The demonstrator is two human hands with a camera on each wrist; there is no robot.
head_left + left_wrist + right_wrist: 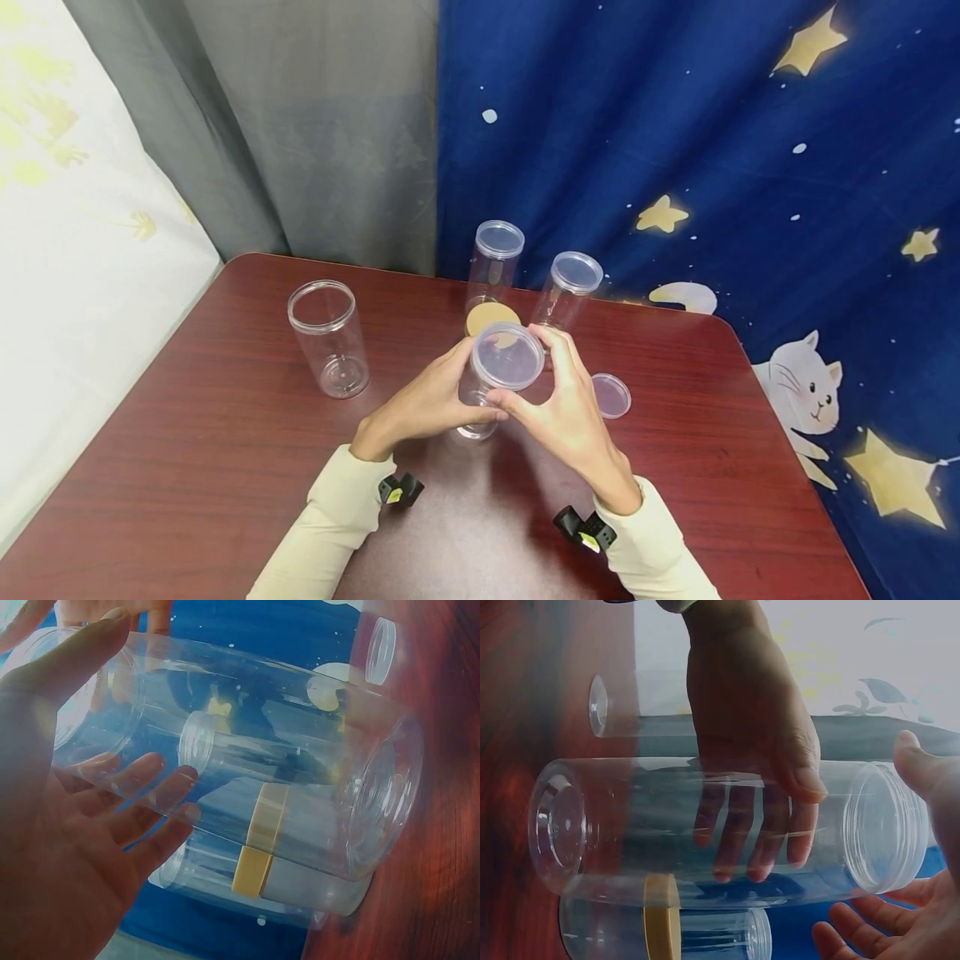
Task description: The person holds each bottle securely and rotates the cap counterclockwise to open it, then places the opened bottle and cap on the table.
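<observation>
A tall clear plastic jar [652,825] stands upright in front of me, its clear lid [508,356] on top. My left hand [431,396] grips the jar's upper side, thumb in front and fingers behind, as the right wrist view shows. Around the lid's edge, the thumb and fingers of my right hand [566,412] hold on from the right. Close behind this jar is a shorter jar with a yellow lid [492,318], partly hidden by the held one.
An open clear jar [322,333] stands to the left. At the back are two lidded clear jars, one [498,258] nearer the middle and another [570,287] to its right. A loose clear lid [611,396] lies right of my hand. Curtains border the table's far edge.
</observation>
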